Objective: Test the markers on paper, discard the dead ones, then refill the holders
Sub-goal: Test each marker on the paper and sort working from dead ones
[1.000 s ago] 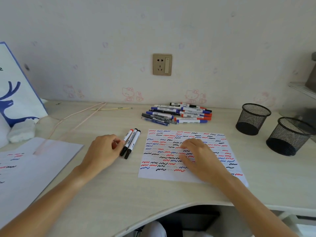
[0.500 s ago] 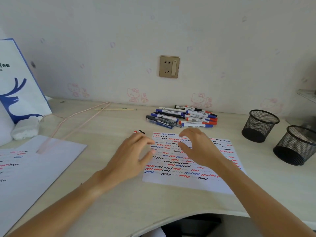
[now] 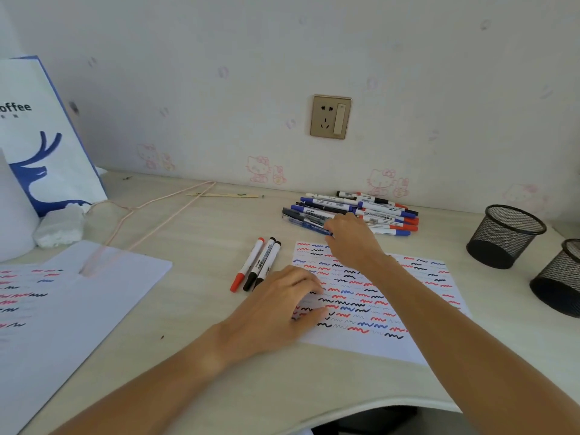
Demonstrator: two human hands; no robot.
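Note:
A white test sheet [image 3: 417, 296] covered in red, blue and black squiggles lies on the desk. My left hand [image 3: 282, 306] rests on its left edge with the fingers loosely bent. My right hand [image 3: 351, 240] reaches over the sheet's far edge to the pile of markers [image 3: 376, 211] by the wall, its fingertips at the nearest pens; whether it grips one is hidden. Three capped markers [image 3: 257, 265], one red and two black, lie side by side just left of the sheet. Two black mesh holders [image 3: 505, 237] [image 3: 561, 277] stand at the right.
A second scribbled sheet [image 3: 72, 296] lies at the left, with a white and blue paper bag [image 3: 40, 136] and a white wad [image 3: 59, 227] behind it. A thin pink cord [image 3: 150, 215] and a wooden stick [image 3: 222, 194] lie near the wall. The desk's front edge curves inward.
My right hand went forward from the sheet to the marker pile. My left hand slid right from the three markers onto the sheet's left edge, uncovering them.

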